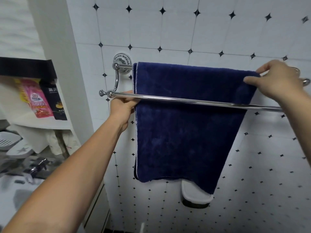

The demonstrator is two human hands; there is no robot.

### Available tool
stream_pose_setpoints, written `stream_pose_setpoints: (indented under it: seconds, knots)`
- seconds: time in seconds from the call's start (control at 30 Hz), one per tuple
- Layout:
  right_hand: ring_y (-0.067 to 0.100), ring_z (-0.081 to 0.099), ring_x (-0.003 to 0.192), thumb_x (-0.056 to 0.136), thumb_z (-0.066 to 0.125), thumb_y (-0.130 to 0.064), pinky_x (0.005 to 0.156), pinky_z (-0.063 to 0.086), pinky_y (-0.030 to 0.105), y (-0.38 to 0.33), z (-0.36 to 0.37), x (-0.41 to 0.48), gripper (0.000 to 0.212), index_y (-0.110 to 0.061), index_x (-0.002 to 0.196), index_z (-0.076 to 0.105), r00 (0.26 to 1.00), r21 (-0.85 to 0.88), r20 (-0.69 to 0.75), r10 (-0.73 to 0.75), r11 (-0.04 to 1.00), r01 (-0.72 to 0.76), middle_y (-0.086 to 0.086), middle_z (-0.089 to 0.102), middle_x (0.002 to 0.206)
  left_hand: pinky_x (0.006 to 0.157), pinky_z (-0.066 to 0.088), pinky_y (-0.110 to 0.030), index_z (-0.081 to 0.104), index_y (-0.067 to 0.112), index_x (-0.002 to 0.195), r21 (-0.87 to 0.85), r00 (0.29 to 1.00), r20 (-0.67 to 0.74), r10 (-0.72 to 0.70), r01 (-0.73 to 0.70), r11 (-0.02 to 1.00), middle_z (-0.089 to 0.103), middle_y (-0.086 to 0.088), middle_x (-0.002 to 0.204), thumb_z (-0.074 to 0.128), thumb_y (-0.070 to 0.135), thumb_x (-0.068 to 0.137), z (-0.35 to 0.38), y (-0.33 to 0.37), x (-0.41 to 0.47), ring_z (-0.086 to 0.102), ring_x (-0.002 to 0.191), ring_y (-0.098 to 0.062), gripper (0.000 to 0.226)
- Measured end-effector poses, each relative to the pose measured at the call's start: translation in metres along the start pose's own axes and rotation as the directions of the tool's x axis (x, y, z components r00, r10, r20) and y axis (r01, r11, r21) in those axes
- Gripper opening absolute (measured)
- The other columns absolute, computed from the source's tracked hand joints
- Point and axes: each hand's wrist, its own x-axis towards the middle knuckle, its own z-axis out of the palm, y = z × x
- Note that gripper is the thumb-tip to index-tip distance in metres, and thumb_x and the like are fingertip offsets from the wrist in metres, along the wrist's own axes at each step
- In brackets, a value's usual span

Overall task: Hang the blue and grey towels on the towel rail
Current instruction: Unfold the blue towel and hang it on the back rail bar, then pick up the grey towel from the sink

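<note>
The blue towel (185,125) is draped over the back bar of the chrome double towel rail (202,100) on the tiled wall, hanging down behind the front bar. My left hand (122,105) pinches the towel's left edge just below the front bar. My right hand (279,81) grips the towel's upper right corner where it folds over the back bar. No grey towel is visible.
A white shelf unit (55,121) at left holds pink and black packets (40,100). Below it are soap dishes (15,145) and a tap on a counter. A white dish on a dark holder (196,197) sticks out of the wall under the towel.
</note>
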Motion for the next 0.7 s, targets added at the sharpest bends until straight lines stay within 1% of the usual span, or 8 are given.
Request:
stream_pose_setpoints:
  seconds: [0.03, 0.1, 0.2, 0.27, 0.4, 0.47, 0.6, 0.7]
  knots:
    - [0.035, 0.056, 0.108, 0.075, 0.07, -0.047, 0.074, 0.037, 0.039, -0.003, 0.001, -0.005, 0.039, -0.022, 0.103, 0.06, 0.998, -0.098, -0.056, -0.037, 0.995, 0.032, 0.009, 0.064, 0.108, 0.073, 0.057, -0.027, 0.07, 0.007, 0.103, 0.033, 1.0, 0.006, 0.006, -0.006, 0.999, 0.07, -0.003, 0.089, 0.072, 0.0, 0.082, -0.002, -0.001, -0.003, 0.067, 0.081, -0.013, 0.022]
    - [0.04, 0.058, 0.106, 0.079, 0.064, -0.046, 0.077, 0.043, 0.044, -0.014, 0.008, -0.02, 0.035, -0.022, 0.104, 0.061, 0.982, -0.143, -0.127, -0.14, 0.982, 0.121, 0.015, 0.06, 0.116, 0.071, 0.057, -0.024, 0.064, 0.013, 0.101, 0.098, 1.0, 0.001, -0.005, 0.005, 0.995, 0.068, 0.005, 0.083, 0.07, -0.003, 0.081, -0.008, -0.005, -0.011, 0.067, 0.077, -0.01, 0.026]
    - [0.038, 0.058, 0.102, 0.086, 0.06, -0.042, 0.078, 0.046, 0.044, -0.041, 0.03, -0.054, 0.023, -0.022, 0.097, 0.061, 0.93, -0.07, -0.128, -0.346, 0.938, 0.339, 0.014, 0.059, 0.11, 0.067, 0.054, -0.019, 0.056, 0.02, 0.117, 0.251, 0.997, 0.02, -0.07, 0.063, 0.966, 0.069, 0.006, 0.097, 0.074, 0.003, 0.08, -0.027, -0.013, -0.03, 0.069, 0.081, -0.003, 0.045]
    - [0.033, 0.057, 0.095, 0.089, 0.058, -0.04, 0.069, 0.044, 0.04, -0.065, 0.051, -0.085, 0.019, -0.022, 0.091, 0.06, 0.868, -0.032, -0.091, -0.488, 0.873, 0.488, 0.008, 0.058, 0.101, 0.073, 0.053, -0.027, 0.055, 0.019, 0.124, 0.359, 0.99, 0.023, -0.139, 0.122, 0.925, 0.069, 0.001, 0.106, 0.075, 0.005, 0.081, -0.05, -0.018, -0.046, 0.068, 0.089, -0.013, 0.05]
    - [0.023, 0.056, 0.08, 0.09, 0.06, -0.037, 0.063, 0.033, 0.031, -0.112, 0.103, -0.161, 0.016, -0.022, 0.086, 0.059, 0.72, 0.131, -0.016, -0.694, 0.712, 0.689, -0.004, 0.05, 0.087, 0.068, 0.049, -0.031, 0.052, 0.008, 0.13, 0.474, 0.952, 0.001, -0.305, 0.269, 0.839, 0.071, -0.006, 0.096, 0.071, -0.001, 0.083, -0.112, -0.027, -0.091, 0.068, 0.079, -0.024, 0.051]
    - [0.021, 0.055, 0.079, 0.091, 0.059, -0.037, 0.063, 0.033, 0.03, -0.131, 0.135, -0.204, 0.015, -0.022, 0.088, 0.06, 0.658, 0.231, 0.073, -0.749, 0.655, 0.72, -0.007, 0.051, 0.087, 0.07, 0.048, -0.03, 0.049, 0.0, 0.131, 0.517, 0.934, -0.039, -0.355, 0.323, 0.793, 0.068, -0.01, 0.09, 0.068, -0.006, 0.084, -0.149, -0.029, -0.117, 0.063, 0.077, -0.023, 0.05]
    - [0.019, 0.057, 0.087, 0.094, 0.052, -0.04, 0.069, 0.042, 0.033, -0.163, 0.201, -0.297, 0.019, -0.023, 0.098, 0.061, 0.48, 0.411, 0.317, -0.818, 0.574, 0.708, -0.003, 0.06, 0.097, 0.058, 0.047, -0.007, 0.051, -0.008, 0.127, 0.667, 0.903, -0.149, -0.402, 0.392, 0.633, 0.063, -0.017, 0.092, 0.062, -0.012, 0.086, -0.236, -0.031, -0.167, 0.062, 0.06, 0.0, 0.043]
    - [0.02, 0.059, 0.091, 0.093, 0.053, -0.042, 0.072, 0.044, 0.034, -0.188, 0.248, -0.366, 0.019, -0.026, 0.1, 0.06, 0.348, 0.489, 0.499, -0.794, 0.589, 0.643, -0.003, 0.06, 0.1, 0.058, 0.041, -0.002, 0.056, -0.007, 0.122, 0.762, 0.871, -0.286, -0.399, 0.459, 0.456, 0.062, -0.016, 0.093, 0.059, -0.009, 0.087, -0.307, -0.039, -0.203, 0.058, 0.067, -0.009, 0.036]
